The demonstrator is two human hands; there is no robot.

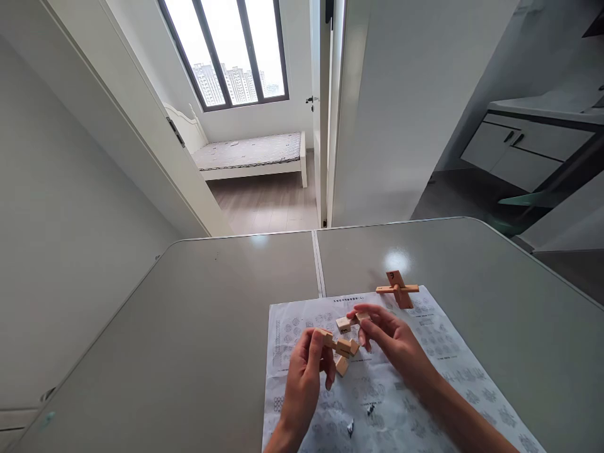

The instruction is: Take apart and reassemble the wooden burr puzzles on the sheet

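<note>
My left hand [304,374] pinches a pale notched wooden puzzle piece [325,336] between thumb and fingers. Another wooden piece [344,347] lies just right of its end; whether the two touch I cannot tell. In my right hand [395,340], thumb and fingers close on a small wooden block [362,317]. Close by are a light block with a dark mark [343,324] and a lower block [342,366]. Beneath both hands spreads a printed instruction sheet [290,321] with rows of small diagrams. An orange-brown wooden cross-shaped puzzle [397,289] stands at its far edge.
Two small dark, shiny scraps [350,428] rest on the sheet's near part. The grey table [212,333] has a seam running away from me and rounded far corners. Beyond it are a doorway, a bed [255,151] and a window; a white cabinet [519,148] stands right.
</note>
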